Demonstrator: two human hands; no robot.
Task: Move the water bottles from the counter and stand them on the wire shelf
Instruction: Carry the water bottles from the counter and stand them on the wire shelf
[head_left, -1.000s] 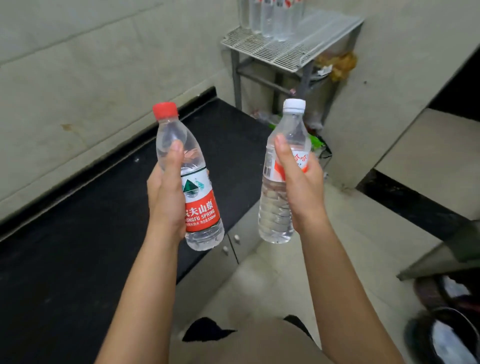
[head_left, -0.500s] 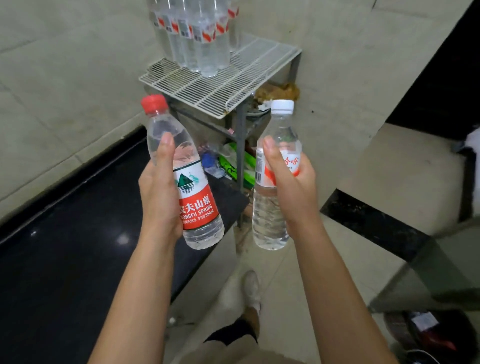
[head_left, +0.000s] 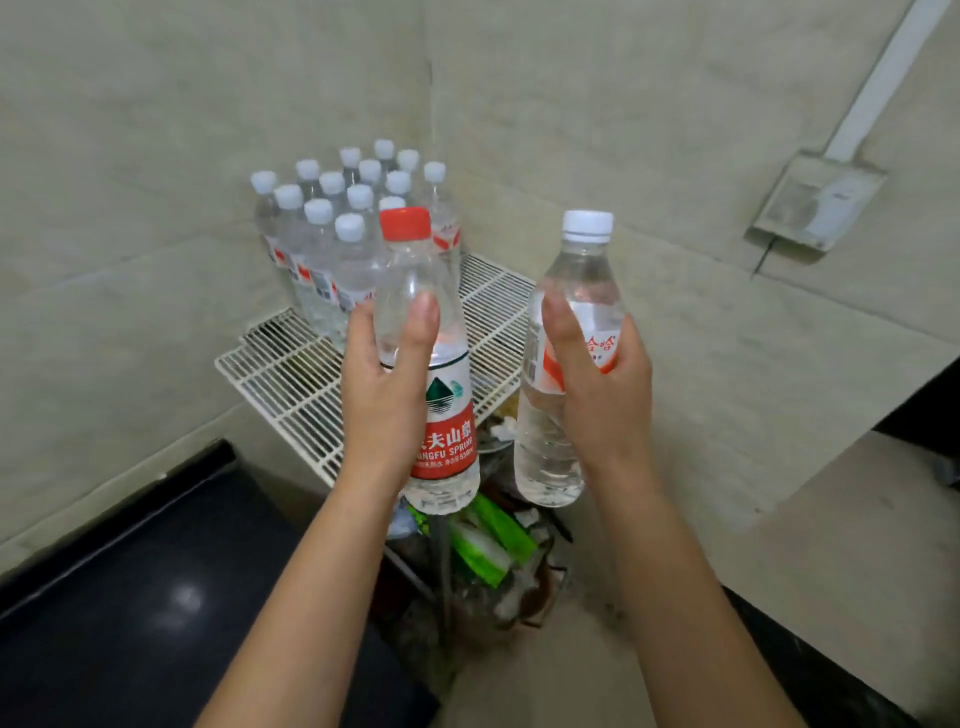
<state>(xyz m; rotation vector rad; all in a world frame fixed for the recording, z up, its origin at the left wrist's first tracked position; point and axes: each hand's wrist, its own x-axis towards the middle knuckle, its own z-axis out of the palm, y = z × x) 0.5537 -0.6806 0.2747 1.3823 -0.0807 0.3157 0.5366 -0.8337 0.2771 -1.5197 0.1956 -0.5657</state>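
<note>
Wire shelf (head_left: 291, 374), clustered water bottles (head_left: 332, 249)

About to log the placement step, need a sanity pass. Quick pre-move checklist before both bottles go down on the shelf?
1. Left hand grip on the red-capped bottle: ok, fingers wrapped round the middle.
2. Right hand grip on the white-capped bottle: ok, held at the label.
3. Both bottles near upright, caps on: ok.
4. Free space on the wire shelf: ok, the front and right side are bare in front of the standing bottles.
5. Bottles over the shelf: cannot tell, depth unclear from one view.
6. Shelf level and steady: cannot tell.
</note>
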